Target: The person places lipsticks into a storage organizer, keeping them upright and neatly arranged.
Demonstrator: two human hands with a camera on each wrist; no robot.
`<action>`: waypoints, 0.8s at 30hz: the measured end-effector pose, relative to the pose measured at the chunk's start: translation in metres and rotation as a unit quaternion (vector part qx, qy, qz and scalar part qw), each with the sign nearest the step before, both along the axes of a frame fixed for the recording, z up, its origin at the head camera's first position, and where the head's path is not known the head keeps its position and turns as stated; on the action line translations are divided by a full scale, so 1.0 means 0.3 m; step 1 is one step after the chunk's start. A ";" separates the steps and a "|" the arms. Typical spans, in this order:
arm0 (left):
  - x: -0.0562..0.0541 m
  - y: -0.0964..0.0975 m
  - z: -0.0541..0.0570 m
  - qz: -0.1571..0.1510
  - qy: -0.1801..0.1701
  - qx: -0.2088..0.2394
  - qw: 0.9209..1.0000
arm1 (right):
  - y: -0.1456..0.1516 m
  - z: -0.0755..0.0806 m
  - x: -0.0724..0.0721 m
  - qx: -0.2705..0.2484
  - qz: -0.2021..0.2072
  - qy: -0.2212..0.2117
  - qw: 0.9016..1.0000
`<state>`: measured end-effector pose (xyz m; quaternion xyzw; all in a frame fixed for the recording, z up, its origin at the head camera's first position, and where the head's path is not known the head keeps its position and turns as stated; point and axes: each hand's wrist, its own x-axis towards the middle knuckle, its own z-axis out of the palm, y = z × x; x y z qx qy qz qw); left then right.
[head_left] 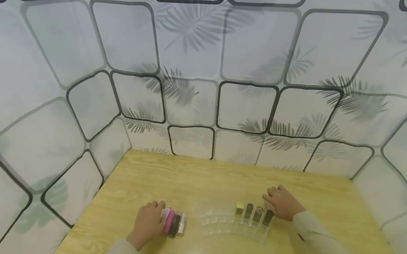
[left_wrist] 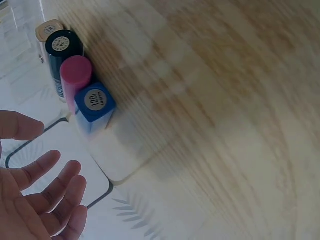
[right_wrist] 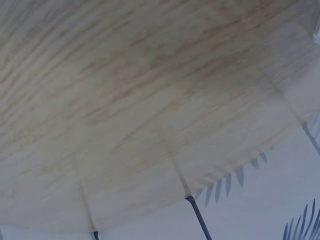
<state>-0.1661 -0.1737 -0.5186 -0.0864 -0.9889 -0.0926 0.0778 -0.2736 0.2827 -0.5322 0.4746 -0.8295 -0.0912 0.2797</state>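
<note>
My left hand (head_left: 149,219) is beside a short row of cosmetic tubes at the left. In the left wrist view its fingers (left_wrist: 60,185) are spread and loosely bent, holding nothing. Closest to it stands the lipstick with a blue end (left_wrist: 95,101) labelled 120, then a pink tube (left_wrist: 76,72), a dark tube (left_wrist: 64,42) and a clear tube with a beige end (left_wrist: 49,29). At the right, my right hand (head_left: 282,202) is just behind the right end of a clear tiered stand (head_left: 219,227), fingers loosely bent. The right wrist view does not show this hand.
In the stand's right part are a gold-capped item (head_left: 239,208) and three dark tubes, the rightmost dark tube (head_left: 268,218) closest to my right hand. The wooden table (head_left: 183,174) meets a patterned wall (head_left: 198,101) behind and at both sides.
</note>
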 end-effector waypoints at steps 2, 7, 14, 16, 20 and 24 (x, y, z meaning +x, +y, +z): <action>-0.001 -0.003 -0.007 0.006 -0.010 0.000 1.000 | -0.005 0.011 -0.002 -0.004 0.008 0.004 1.000; -0.002 -0.006 -0.016 0.008 -0.009 0.000 1.000 | -0.018 0.018 -0.007 -0.004 0.010 0.012 1.000; -0.002 -0.007 -0.027 0.002 -0.012 -0.015 1.000 | -0.021 0.012 -0.011 -0.007 0.025 0.015 1.000; -0.001 -0.007 -0.031 -0.001 -0.012 -0.018 1.000 | -0.021 0.010 -0.012 -0.007 0.025 0.015 1.000; -0.001 -0.003 -0.039 -0.004 -0.017 -0.019 1.000 | -0.021 0.007 -0.012 -0.014 0.025 0.016 0.999; -0.004 -0.001 -0.054 0.001 -0.030 -0.025 0.999 | -0.023 0.005 -0.009 -0.017 0.024 0.017 0.999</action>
